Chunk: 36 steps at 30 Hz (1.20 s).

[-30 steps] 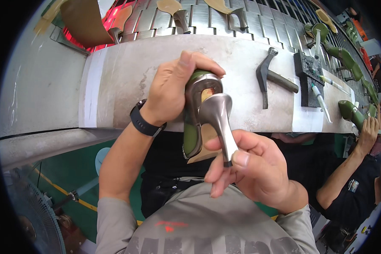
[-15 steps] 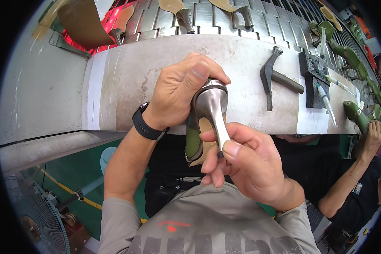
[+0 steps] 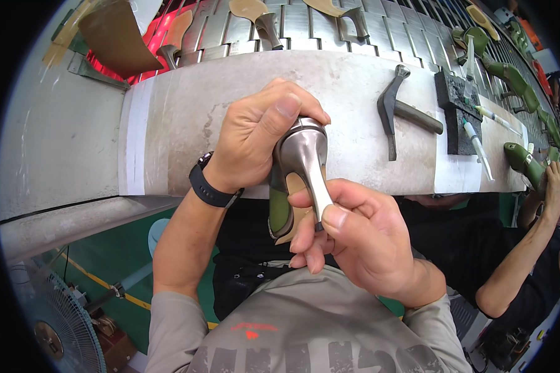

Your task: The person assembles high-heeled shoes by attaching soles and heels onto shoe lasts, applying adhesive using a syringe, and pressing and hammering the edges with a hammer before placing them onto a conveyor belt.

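I hold a high-heeled shoe with a metallic heel (image 3: 306, 152) in both hands, its heel pointing down toward me. A green shoe last (image 3: 280, 210) shows inside it, and the tan sole (image 3: 297, 184) is seen behind the heel. My left hand (image 3: 252, 140), with a black watch at the wrist, is wrapped round the back of the shoe near the top of the heel. Low on the heel, just above its dark tip, the thumb and fingers of my right hand (image 3: 370, 236) pinch it. Part of the upper is hidden by my left hand.
A hammer (image 3: 410, 115) lies on the pale worktable (image 3: 186, 118). Right of it, a black block (image 3: 457, 112) holds several syringes. A conveyor (image 3: 302, 28) carries heels with tan soles. At far right another person's hand (image 3: 555, 183) touches a green last. A fan (image 3: 56, 329) stands lower left.
The shoe and both my hands have shifted very slightly left; my grip looks the same. At the far right, the other person's hand and forearm have moved a little.
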Available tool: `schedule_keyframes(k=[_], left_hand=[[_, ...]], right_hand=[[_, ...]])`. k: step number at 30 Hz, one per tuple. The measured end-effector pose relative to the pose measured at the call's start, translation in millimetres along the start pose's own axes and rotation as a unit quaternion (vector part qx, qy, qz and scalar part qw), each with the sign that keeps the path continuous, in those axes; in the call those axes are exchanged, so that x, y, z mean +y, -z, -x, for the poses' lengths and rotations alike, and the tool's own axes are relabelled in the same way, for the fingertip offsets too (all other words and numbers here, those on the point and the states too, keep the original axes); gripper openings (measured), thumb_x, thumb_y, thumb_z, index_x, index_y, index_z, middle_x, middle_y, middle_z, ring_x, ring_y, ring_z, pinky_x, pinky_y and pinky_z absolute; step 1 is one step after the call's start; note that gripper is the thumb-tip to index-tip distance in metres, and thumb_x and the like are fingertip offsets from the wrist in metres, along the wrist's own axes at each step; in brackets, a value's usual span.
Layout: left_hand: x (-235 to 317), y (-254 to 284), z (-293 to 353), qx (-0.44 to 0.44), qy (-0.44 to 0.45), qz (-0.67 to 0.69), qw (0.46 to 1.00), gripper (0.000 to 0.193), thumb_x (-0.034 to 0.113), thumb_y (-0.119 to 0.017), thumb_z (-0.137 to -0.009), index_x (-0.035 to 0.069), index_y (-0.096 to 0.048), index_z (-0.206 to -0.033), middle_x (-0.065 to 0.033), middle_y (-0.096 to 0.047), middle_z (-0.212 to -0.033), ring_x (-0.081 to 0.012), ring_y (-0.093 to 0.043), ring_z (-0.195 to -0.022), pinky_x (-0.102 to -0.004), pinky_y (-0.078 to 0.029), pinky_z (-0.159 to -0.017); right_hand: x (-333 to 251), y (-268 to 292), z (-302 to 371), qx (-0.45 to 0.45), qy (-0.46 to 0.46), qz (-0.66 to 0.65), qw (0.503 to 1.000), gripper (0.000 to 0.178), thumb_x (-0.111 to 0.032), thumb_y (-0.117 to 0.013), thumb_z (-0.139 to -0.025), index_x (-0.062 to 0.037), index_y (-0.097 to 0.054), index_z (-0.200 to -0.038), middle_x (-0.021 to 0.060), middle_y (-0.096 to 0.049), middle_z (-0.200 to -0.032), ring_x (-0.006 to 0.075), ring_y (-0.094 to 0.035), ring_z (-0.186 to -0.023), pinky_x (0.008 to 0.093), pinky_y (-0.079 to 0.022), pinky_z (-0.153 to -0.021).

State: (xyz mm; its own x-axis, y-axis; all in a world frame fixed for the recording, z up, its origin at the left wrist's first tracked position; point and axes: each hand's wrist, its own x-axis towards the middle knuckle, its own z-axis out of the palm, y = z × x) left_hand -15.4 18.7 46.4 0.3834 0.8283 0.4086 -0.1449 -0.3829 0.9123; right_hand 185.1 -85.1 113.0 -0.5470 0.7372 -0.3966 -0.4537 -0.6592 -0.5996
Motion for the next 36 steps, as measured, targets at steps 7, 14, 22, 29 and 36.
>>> schedule_keyframes(k=[7, 14, 22, 29, 36], left_hand=[[0, 3, -1, -0.008, 0.004, 0.012, 1.000, 0.046, 0.032, -0.048, -0.115, -0.001, -0.077, -0.102, -0.0113, -0.073, -0.104, -0.0188, -0.064, -0.101, -0.0334, -0.049, -0.093], [1, 6, -10, -0.007, -0.006, 0.014, 1.000, 0.045, 0.031, -0.047, -0.115, -0.002, -0.075, -0.105, -0.0110, -0.073, -0.102, -0.0173, -0.065, -0.099, -0.0324, -0.049, -0.093], [-10, 12, -50, 0.005, 0.069, -0.110, 0.992, 0.034, 0.031, -0.060, -0.107, 0.000, -0.073, -0.102, 0.0017, -0.064, -0.085, -0.0061, -0.054, -0.080, -0.0241, -0.046, -0.069], [-28, 6, -49, 0.028, 0.118, -0.103, 0.987, 0.040, 0.036, -0.060, -0.108, 0.000, -0.072, -0.093, -0.0014, -0.070, -0.076, -0.0065, -0.065, -0.069, -0.0236, -0.052, -0.063], [-17, 4, -62, -0.008, 0.114, -0.092, 0.989, 0.045, 0.039, -0.056, -0.111, -0.003, -0.071, -0.103, -0.0010, -0.070, -0.081, -0.0097, -0.064, -0.071, -0.0250, -0.050, -0.063]], right_hand=[[2, -1, -3, -0.008, 0.012, -0.009, 1.000, 0.033, -0.014, -0.057, -0.107, 0.0100, -0.057, -0.130, 0.0163, -0.073, -0.097, 0.0150, -0.069, -0.073, 0.0331, -0.061, -0.080], [-3, 1, -19, -0.011, 0.037, 0.081, 0.996, 0.035, -0.016, -0.054, -0.107, 0.0099, -0.058, -0.130, 0.0194, -0.071, -0.094, 0.0193, -0.070, -0.071, 0.0364, -0.063, -0.078], [-92, 16, -64, 0.055, 0.016, 0.382, 0.922, 0.040, -0.028, -0.057, -0.095, 0.0094, -0.070, -0.100, 0.0136, -0.069, -0.074, 0.0150, -0.062, -0.055, 0.0286, -0.055, -0.057], [-112, -19, -87, 0.109, -0.053, 0.741, 0.660, 0.046, -0.032, -0.059, -0.099, 0.0079, -0.072, -0.082, 0.0094, -0.064, -0.060, 0.0141, -0.061, -0.052, 0.0301, -0.048, -0.051], [-104, -9, -91, 0.169, 0.019, 0.709, 0.684, 0.045, -0.032, -0.059, -0.099, 0.0075, -0.070, -0.082, 0.0097, -0.060, -0.054, 0.0143, -0.061, -0.050, 0.0310, -0.047, -0.050]])
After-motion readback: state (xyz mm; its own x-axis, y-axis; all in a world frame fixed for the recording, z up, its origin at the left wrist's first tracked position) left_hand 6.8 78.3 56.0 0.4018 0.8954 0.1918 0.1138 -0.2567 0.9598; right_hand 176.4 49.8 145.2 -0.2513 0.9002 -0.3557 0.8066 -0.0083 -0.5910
